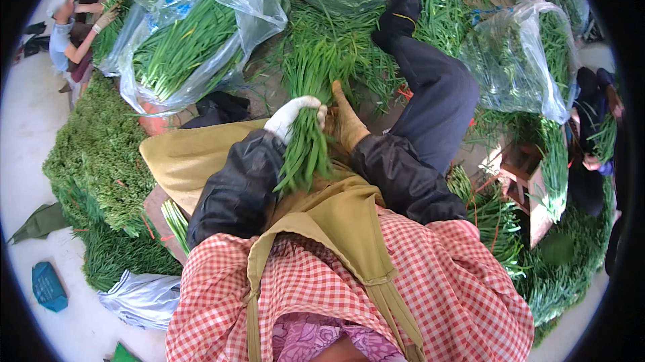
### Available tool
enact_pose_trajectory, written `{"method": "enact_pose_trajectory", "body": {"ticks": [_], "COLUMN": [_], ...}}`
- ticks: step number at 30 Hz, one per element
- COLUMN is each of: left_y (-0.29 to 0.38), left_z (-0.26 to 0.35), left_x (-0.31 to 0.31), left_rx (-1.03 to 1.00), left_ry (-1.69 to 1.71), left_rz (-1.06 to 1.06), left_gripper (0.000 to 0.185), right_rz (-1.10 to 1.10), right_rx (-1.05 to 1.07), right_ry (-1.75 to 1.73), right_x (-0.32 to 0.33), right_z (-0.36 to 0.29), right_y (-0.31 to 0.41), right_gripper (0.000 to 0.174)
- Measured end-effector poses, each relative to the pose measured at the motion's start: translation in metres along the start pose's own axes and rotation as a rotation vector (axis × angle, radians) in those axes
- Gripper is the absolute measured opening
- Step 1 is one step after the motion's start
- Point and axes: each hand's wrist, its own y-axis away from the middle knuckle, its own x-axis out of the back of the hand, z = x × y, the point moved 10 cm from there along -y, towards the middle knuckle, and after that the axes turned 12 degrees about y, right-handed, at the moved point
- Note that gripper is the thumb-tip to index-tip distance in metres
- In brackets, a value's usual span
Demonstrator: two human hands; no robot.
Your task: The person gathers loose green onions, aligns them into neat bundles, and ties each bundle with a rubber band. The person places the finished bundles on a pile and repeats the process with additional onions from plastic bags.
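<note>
My left hand [293,115], in a white glove, is closed around a bunch of long green leafy stalks [308,147], probably garlic chives. The leaf tips hang toward my lap over a tan apron [342,200]. Just right of the bunch is my right hand [347,117], in a tan, soiled glove, thumb raised and pointing away from me. Its other fingers are mostly hidden, so whether it grips anything is unclear. Beyond both hands, a loose heap of green leaves [322,59] spreads over the floor.
Clear plastic bags of greens [189,44] stand ahead, with another bag [509,59] at right. A pile of flowering stalks [101,145] lies left. A wooden stool [524,175] stands right. One co-worker [75,34] handles greens at far left; another person [594,115] is at far right.
</note>
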Motion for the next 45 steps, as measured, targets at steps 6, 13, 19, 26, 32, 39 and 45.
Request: {"method": "enact_pose_trajectory", "body": {"ticks": [6, 13, 19, 26, 32, 39, 45], "left_y": [0.144, 0.283, 0.352, 0.338, 0.360, 0.367, 0.403], "left_z": [-0.016, 0.009, 0.068, 0.119, 0.164, 0.141, 0.091], "left_x": [0.023, 0.027, 0.013, 0.009, -0.024, -0.023, 0.050], "left_rx": [0.114, 0.082, 0.058, -0.017, -0.118, -0.260, -0.417], "left_ry": [-0.272, -0.507, -0.743, -1.032, -2.319, -2.780, -2.375], "left_rz": [0.187, 0.426, 0.626, 0.698, 1.100, 1.277, 1.544], "left_gripper": [0.014, 0.024, 0.022, 0.024, 0.048, 0.063, 0.088], "right_rz": [-0.196, -0.048, 0.133, -0.725, 0.061, -0.620, -0.919], "right_rx": [0.377, 0.447, 0.319, 0.243, 0.135, -0.349, -0.099], "right_ry": [-0.265, 0.062, 0.069, 0.769, 1.113, 0.402, 0.649], "right_x": [-0.008, 0.035, 0.075, -0.153, -0.020, -0.041, -0.172], "right_z": [-0.079, -0.105, -0.114, -0.009, 0.001, 0.058, 0.066], "right_y": [-0.062, -0.169, -0.121, -0.025, -0.164, -0.108, 0.025], "right_gripper": [0.086, 0.059, 0.059, 0.060, 0.037, 0.060, 0.052]}}
